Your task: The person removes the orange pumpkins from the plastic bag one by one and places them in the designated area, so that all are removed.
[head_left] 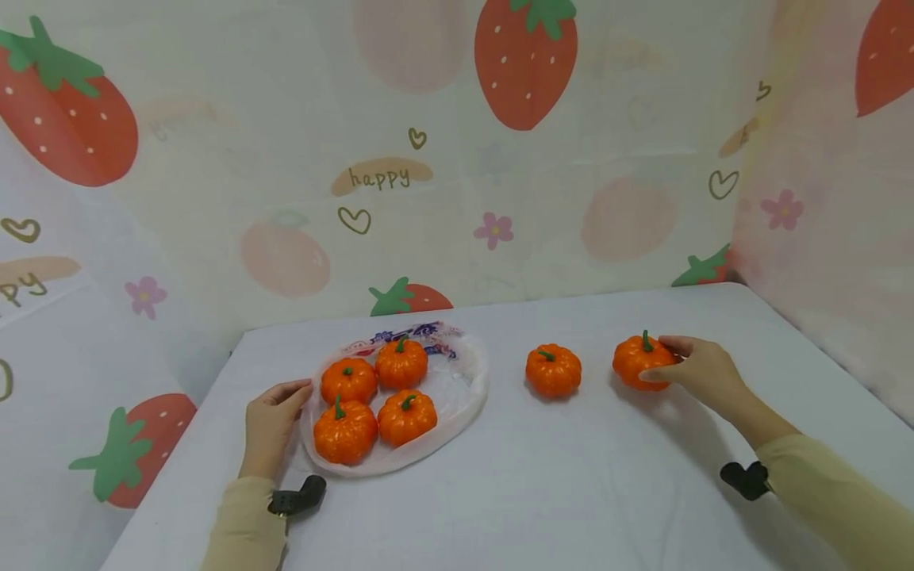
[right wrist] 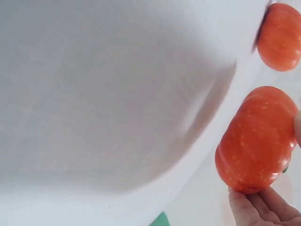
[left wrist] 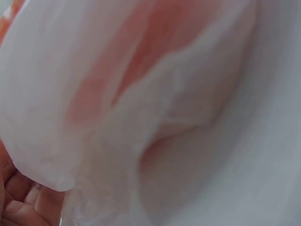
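Observation:
Out to the right, my right hand [head_left: 703,377] holds a small orange toy pumpkin [head_left: 643,363] between thumb and fingers. In the right wrist view this pumpkin [right wrist: 258,141] seems lifted slightly off the cloth, with a shadow beneath. Another pumpkin [head_left: 554,371] sits on the table just to its left. At the left, my left hand [head_left: 274,420] pinches the rim of a white plastic bag [head_left: 457,408], spread open with several pumpkins [head_left: 346,432] inside. The left wrist view is mostly filled by the bag's blurred side [left wrist: 141,117], hiding the fingertips.
A white cloth covers the table [head_left: 500,492]. Behind it hangs a strawberry-print curtain [head_left: 428,238], which also runs along both sides. Red and blue print shows on the bag's far edge.

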Demonstrator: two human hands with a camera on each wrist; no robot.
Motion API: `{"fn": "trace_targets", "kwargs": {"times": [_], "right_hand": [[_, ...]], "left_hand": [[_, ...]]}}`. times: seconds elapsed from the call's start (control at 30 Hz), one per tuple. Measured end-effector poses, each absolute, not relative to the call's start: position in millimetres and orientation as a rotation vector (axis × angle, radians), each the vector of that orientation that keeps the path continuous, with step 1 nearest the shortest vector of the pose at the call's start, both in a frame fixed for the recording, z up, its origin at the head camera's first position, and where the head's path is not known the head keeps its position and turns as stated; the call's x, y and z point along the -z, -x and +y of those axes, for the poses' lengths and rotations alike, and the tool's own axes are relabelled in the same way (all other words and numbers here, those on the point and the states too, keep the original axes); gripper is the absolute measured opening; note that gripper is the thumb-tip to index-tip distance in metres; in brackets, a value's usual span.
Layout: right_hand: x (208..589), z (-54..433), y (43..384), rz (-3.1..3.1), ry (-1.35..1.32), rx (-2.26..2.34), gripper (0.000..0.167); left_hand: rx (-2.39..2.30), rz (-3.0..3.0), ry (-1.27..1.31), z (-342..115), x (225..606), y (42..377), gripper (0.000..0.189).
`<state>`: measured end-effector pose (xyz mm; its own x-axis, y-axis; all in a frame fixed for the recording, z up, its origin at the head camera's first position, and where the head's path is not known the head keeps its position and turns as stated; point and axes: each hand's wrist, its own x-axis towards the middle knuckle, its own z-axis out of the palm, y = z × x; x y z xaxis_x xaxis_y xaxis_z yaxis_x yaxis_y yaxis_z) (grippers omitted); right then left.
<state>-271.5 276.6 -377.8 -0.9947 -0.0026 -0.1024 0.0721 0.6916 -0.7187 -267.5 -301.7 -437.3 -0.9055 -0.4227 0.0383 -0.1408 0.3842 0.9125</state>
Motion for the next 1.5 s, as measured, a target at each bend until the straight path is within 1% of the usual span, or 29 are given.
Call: {"fn": "trace_targets", "kwargs": {"times": [0.13,0.27,0.47,0.7,0.83,1.23,1.5], "right_hand": [[380,276,281,2.798,-0.063,1.168,0.088],[384,272,290,2.801,-0.07,1.134,0.086],[387,264,296,2.816,-0.062,1.095,0.083],[390,263,303,2.773,-0.068,1.134,0.086],[392,262,304,2.759,-0.067,1.134,0.085],[391,264,300,2.748,-0.076,1.125,0.084],[392,268,303,2.752,-0.035,1.081,0.084]], "left_hand": [[1.529,-2.4,-0.488,-301,440,267,0.047],[1.53,-2.392,-0.462,-301,444,266,0.045],[1.54,-2.389,-0.443,-304,446,264,0.047],[1.573,-2.352,-0.45,-306,450,268,0.047],[1.563,-2.361,-0.464,-305,449,266,0.045],[1.579,-2.396,-0.451,-302,450,264,0.049],[1.563,-2.349,-0.474,-303,448,266,0.044]]}}
